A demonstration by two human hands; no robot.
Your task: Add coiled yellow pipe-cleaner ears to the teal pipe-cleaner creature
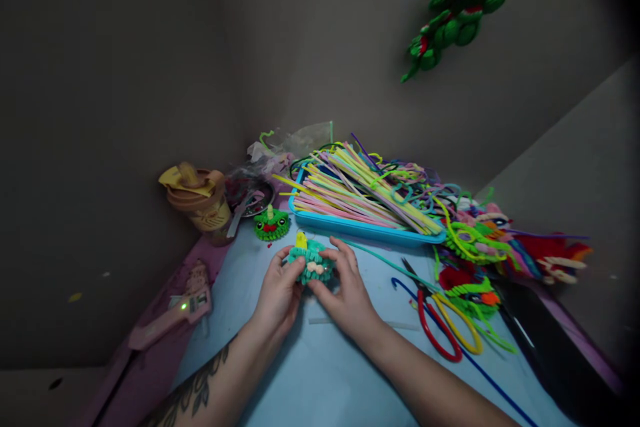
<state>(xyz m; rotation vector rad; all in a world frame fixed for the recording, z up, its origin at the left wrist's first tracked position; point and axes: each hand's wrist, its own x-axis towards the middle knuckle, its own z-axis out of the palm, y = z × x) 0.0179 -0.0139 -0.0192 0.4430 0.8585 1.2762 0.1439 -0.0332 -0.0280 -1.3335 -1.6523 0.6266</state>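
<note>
A small teal pipe-cleaner creature [315, 260] with a yellow horn and pale beads on its front is held just above the blue table cover [320, 373]. Gripping its left side is my left hand [283, 283], thumb across the front. My right hand [347, 283] has thumb and fingers curved round the right side. Behind them sits a similar green pipe-cleaner creature [271, 225] with dark eyes and a red mouth. One teal pipe cleaner [385, 260] runs along the table from near my right hand.
At the back stands a blue tray [370, 233] heaped with pipe cleaners [350, 193]. Scissors [440, 320] with red and yellow handles lie right, across a dark blue pipe cleaner [493, 383]. A lit pink glue gun [175, 320] and a lidded cup [203, 203] are left.
</note>
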